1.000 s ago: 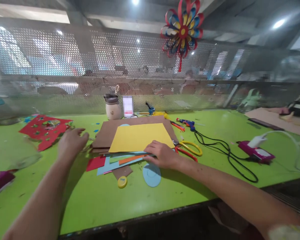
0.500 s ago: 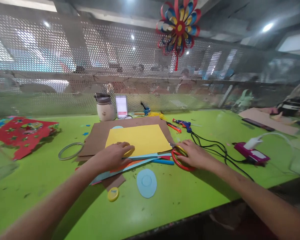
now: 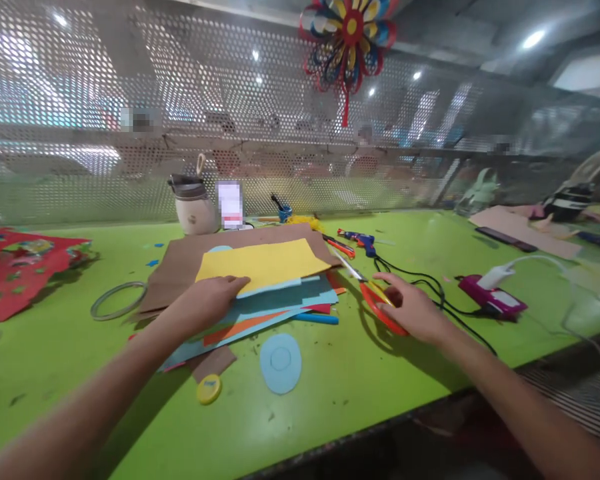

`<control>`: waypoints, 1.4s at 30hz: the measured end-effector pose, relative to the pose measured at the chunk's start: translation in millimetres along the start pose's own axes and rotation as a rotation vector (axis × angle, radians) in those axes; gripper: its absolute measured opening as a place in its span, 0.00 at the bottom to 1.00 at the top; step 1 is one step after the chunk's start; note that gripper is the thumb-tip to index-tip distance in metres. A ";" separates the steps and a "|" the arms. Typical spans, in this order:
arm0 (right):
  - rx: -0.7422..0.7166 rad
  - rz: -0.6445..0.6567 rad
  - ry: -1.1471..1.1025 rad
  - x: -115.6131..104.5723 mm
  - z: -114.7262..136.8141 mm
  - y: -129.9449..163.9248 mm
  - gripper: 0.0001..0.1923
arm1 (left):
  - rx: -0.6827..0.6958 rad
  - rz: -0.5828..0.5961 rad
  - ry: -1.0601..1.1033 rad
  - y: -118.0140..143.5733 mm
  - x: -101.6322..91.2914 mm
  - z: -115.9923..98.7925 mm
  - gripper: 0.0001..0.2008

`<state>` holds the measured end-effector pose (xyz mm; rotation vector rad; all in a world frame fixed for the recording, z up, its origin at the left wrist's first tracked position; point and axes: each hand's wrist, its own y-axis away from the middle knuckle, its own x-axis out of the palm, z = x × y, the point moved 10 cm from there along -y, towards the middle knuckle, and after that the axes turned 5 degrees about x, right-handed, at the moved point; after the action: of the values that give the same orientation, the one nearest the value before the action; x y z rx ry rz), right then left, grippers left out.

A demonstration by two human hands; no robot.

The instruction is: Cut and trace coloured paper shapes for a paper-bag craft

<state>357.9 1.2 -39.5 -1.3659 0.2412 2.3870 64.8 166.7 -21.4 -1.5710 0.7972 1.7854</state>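
Observation:
My left hand [image 3: 223,292] pinches the near edge of a yellow sheet [image 3: 265,261], lifting it slightly off the stack. Under it lie light blue sheets [image 3: 280,301], an orange strip [image 3: 250,327] and brown cardboard [image 3: 167,283]. To the right, my right hand [image 3: 413,307] is closed on the red and yellow handles of a pair of scissors [image 3: 380,310], whose blades point up and left towards the cardboard. A light blue rounded cutout [image 3: 280,363] with a circle drawn on it lies in front of the stack, near a yellow round piece [image 3: 209,389].
A glue gun [image 3: 357,240] and a red cutter [image 3: 341,247] lie behind the scissors; the black cord runs to a purple power strip [image 3: 495,297]. At left are a metal ring [image 3: 119,300] and red cut paper [image 3: 35,267]. A tumbler [image 3: 195,207] stands behind.
The scissors have come up off the table in my right hand, moving slightly right. My left hand now pinches the yellow sheet and has raised its near edge. The view has shifted.

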 end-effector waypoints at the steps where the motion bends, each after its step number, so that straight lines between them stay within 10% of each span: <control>1: 0.025 -0.009 -0.029 -4.2 -6.0 7.5 0.26 | -0.028 0.005 -0.018 -0.4 -1.3 5.5 0.26; 16: -0.128 -0.037 0.556 6.5 28.7 45.6 0.16 | -0.174 0.036 -0.077 5.6 -12.2 25.9 0.23; 29: -0.300 0.032 0.222 25.5 85.8 -20.1 0.16 | -0.215 -0.036 -0.006 11.6 -11.5 28.4 0.20; 36: -0.510 0.204 0.201 46.7 89.1 44.3 0.22 | -0.242 -0.034 0.056 15.4 -8.0 31.3 0.19; 42: -0.557 0.061 0.261 39.7 56.1 70.4 0.24 | -0.192 -0.002 0.099 16.6 -4.0 27.5 0.20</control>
<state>266.8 -35.2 -47.5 -1.9380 -0.3489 2.4205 35.3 177.6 -13.9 -1.7952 0.6862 1.8397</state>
